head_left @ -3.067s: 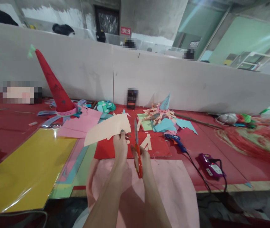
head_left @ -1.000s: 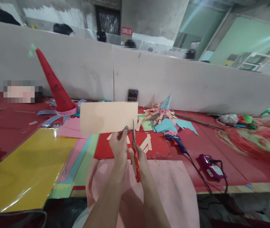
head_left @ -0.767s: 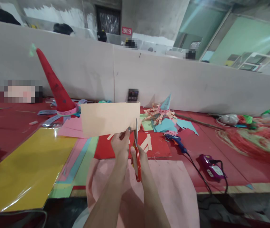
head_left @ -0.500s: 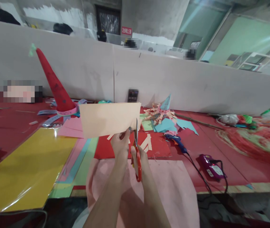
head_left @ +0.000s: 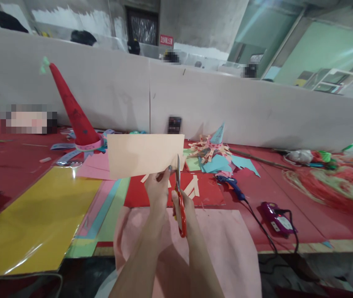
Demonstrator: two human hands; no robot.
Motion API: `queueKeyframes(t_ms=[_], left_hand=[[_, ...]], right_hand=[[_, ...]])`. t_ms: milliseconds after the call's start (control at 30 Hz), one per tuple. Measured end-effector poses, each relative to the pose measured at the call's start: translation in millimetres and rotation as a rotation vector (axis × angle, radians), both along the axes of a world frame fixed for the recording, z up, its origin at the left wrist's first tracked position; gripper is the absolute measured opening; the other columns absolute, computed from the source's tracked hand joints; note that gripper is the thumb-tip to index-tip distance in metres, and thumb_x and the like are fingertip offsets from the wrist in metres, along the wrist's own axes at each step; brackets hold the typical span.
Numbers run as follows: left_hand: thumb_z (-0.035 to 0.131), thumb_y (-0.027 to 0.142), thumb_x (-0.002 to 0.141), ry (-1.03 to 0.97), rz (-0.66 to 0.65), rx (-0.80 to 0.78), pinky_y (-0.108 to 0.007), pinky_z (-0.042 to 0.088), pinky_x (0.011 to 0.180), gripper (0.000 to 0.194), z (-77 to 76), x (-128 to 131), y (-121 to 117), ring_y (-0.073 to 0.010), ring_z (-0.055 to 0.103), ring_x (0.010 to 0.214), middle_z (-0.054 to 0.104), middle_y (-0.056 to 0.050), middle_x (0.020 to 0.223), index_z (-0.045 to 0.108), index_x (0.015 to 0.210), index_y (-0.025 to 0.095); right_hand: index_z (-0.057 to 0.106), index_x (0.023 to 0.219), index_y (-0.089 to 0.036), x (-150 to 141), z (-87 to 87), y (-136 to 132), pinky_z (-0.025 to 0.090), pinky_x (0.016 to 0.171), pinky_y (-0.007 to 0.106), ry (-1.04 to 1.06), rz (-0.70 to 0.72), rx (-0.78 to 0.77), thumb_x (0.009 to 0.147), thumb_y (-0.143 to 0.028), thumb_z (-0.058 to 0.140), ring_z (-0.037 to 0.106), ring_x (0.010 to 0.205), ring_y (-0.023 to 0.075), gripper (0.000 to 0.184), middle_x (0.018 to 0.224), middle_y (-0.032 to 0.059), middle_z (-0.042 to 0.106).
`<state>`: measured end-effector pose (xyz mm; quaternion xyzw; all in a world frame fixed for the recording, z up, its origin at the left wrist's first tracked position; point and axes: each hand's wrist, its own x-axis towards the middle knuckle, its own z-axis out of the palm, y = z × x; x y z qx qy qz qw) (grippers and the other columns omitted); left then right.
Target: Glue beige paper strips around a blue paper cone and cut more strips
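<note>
My left hand (head_left: pixel 158 186) pinches the lower edge of a cream paper sheet (head_left: pixel 142 155), holding it up above the table. In my right hand (head_left: pixel 185 203) are red-handled scissors (head_left: pixel 181 215), their blades pointing up at the sheet's right end. The blades lie along a narrow strip at that edge; whether they are fully closed I cannot tell. Below both hands is a red board (head_left: pixel 209 192) with several cut cream strips (head_left: pixel 192 187) on it. A pink cloth (head_left: pixel 216 244) lies nearer, under my forearms.
A tall red cone hat (head_left: pixel 72 109) stands at left beside yellow wrapped sheets (head_left: pixel 36 223) and coloured paper. Behind right is a small blue cone with fringe (head_left: pixel 217 136). A blue glue gun (head_left: pixel 232 186) and purple power socket (head_left: pixel 277 217) with cable lie right. A white partition (head_left: pixel 241 107) borders the back.
The scissors and the cream sheet stay almost in place, with the sheet's left end shifted very slightly right. Both hands keep their hold.
</note>
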<state>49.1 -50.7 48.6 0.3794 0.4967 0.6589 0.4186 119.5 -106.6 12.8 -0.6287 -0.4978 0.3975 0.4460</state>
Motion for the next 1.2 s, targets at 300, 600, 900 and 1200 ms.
queueKeyframes(t_ms=[300,600,900,1200], left_hand=[[0.066,0.035,0.065,0.022,0.029,-0.015,-0.029,0.051,0.073,0.022,1.3,0,0,-0.0196,0.067,0.071,0.071,-0.007,0.073,0.067,0.073,0.014],[0.066,0.036,0.065,-0.019,0.001,-0.027,-0.032,0.051,0.073,0.024,-0.5,-1,2,-0.0198,0.067,0.070,0.070,-0.007,0.071,0.065,0.073,0.014],[0.061,0.046,0.065,-0.261,0.050,-0.052,-0.029,0.048,0.062,0.033,-10.8,-1,11,-0.0129,0.057,0.053,0.060,-0.001,0.056,0.060,0.070,0.013],[0.053,0.049,0.071,-0.050,0.058,-0.029,-0.023,0.039,0.052,0.038,-8.5,-4,8,-0.0098,0.047,0.046,0.046,0.003,0.045,0.048,0.051,0.018]], right_hand=[[0.042,0.066,-0.019,1,-5.5,0,0.026,0.040,0.020,-0.005,-0.012,0.016,0.077,-0.058,0.044,0.033,0.041,0.0085,0.040,0.042,-0.0064,0.035],[0.041,0.062,-0.019,0,-6.4,1,0.022,0.040,0.019,0.028,-0.042,0.039,0.074,-0.050,0.052,0.028,0.043,0.0074,0.035,0.044,-0.0072,0.028],[0.031,0.058,-0.020,0,5.7,-2,0.026,0.047,0.019,-0.046,0.029,0.098,0.070,-0.052,0.053,0.025,0.053,0.0080,0.040,0.054,-0.0052,0.027],[0.033,0.058,-0.020,-3,6.6,-1,0.026,0.046,0.019,-0.069,0.008,0.103,0.072,-0.048,0.052,0.024,0.052,0.0074,0.037,0.054,-0.0057,0.026]])
